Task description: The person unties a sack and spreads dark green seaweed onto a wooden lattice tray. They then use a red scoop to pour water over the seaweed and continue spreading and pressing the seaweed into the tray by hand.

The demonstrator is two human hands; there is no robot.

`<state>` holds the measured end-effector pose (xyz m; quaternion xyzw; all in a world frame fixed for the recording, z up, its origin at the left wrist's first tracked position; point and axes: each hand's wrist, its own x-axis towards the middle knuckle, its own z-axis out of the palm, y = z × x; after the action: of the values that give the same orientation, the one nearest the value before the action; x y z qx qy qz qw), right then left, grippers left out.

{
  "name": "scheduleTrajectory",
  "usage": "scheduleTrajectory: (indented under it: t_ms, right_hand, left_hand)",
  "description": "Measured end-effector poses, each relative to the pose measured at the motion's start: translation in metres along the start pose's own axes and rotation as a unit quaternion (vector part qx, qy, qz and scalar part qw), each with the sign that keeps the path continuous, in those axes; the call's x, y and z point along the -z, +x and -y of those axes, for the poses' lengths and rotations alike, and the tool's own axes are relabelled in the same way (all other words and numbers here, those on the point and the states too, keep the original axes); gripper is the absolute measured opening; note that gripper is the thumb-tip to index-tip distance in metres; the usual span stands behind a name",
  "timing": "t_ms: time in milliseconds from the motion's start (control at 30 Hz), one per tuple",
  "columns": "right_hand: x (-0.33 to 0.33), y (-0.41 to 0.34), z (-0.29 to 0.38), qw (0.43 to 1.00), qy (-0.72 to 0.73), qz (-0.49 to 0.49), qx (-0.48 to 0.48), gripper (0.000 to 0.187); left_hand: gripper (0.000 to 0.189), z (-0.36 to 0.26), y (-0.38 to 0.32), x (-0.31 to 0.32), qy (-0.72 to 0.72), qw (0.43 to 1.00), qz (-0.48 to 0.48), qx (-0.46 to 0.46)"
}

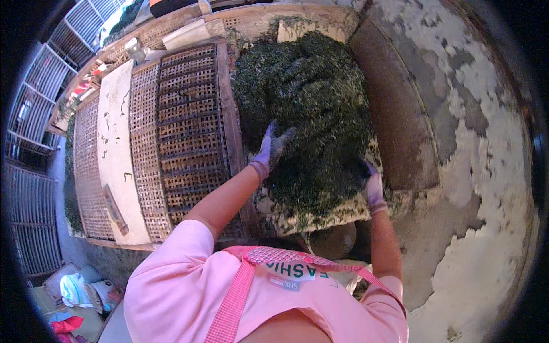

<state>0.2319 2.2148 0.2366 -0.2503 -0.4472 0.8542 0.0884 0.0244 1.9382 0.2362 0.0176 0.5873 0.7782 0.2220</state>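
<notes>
A large heap of dark green shredded leaf-like material (304,98) lies in front of me, spilling over a pale, stained slab (283,225). My left hand (271,148), in a light thin glove, rests at the heap's left side. Its thumb and fingers are spread, and the fingertips are partly covered with green bits. At the near right edge of the heap is my right hand (374,184), gloved too. Its fingers reach into the material and are mostly hidden, so I cannot tell whether they grip any of it.
Left of the heap, woven slatted trays (193,115) lie inside a wooden frame (230,115). A pale board (118,150) bearing a flat strip (115,209) crosses them. A brown panel (394,103) borders the right side, before a peeling wall (484,180). Metal railings (36,90) stand far left.
</notes>
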Motion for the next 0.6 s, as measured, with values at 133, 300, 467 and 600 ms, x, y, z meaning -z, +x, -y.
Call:
scheduleTrajectory:
  t_ms: [133,300,467,600]
  right_hand:
    - [-0.1,0.105,0.096,0.972,-0.225,0.021,0.06,0.036]
    - [-0.099,0.292,0.109,0.756,-0.631,0.034,0.169,0.047]
    - [-0.145,0.389,0.082,0.683,-0.723,0.099,0.034,0.055]
    - [-0.107,0.448,0.042,0.807,-0.571,0.127,-0.079,0.059]
  left_hand:
    - [0.079,0.008,0.108,0.012,-0.545,0.764,0.344,0.035]
    - [0.083,0.015,0.175,-0.016,-0.475,0.843,-0.02,0.252]
    - [0.082,0.042,0.199,0.012,-0.135,0.976,-0.003,0.17]
    - [0.086,0.065,0.227,0.041,-0.03,0.988,-0.04,0.149]
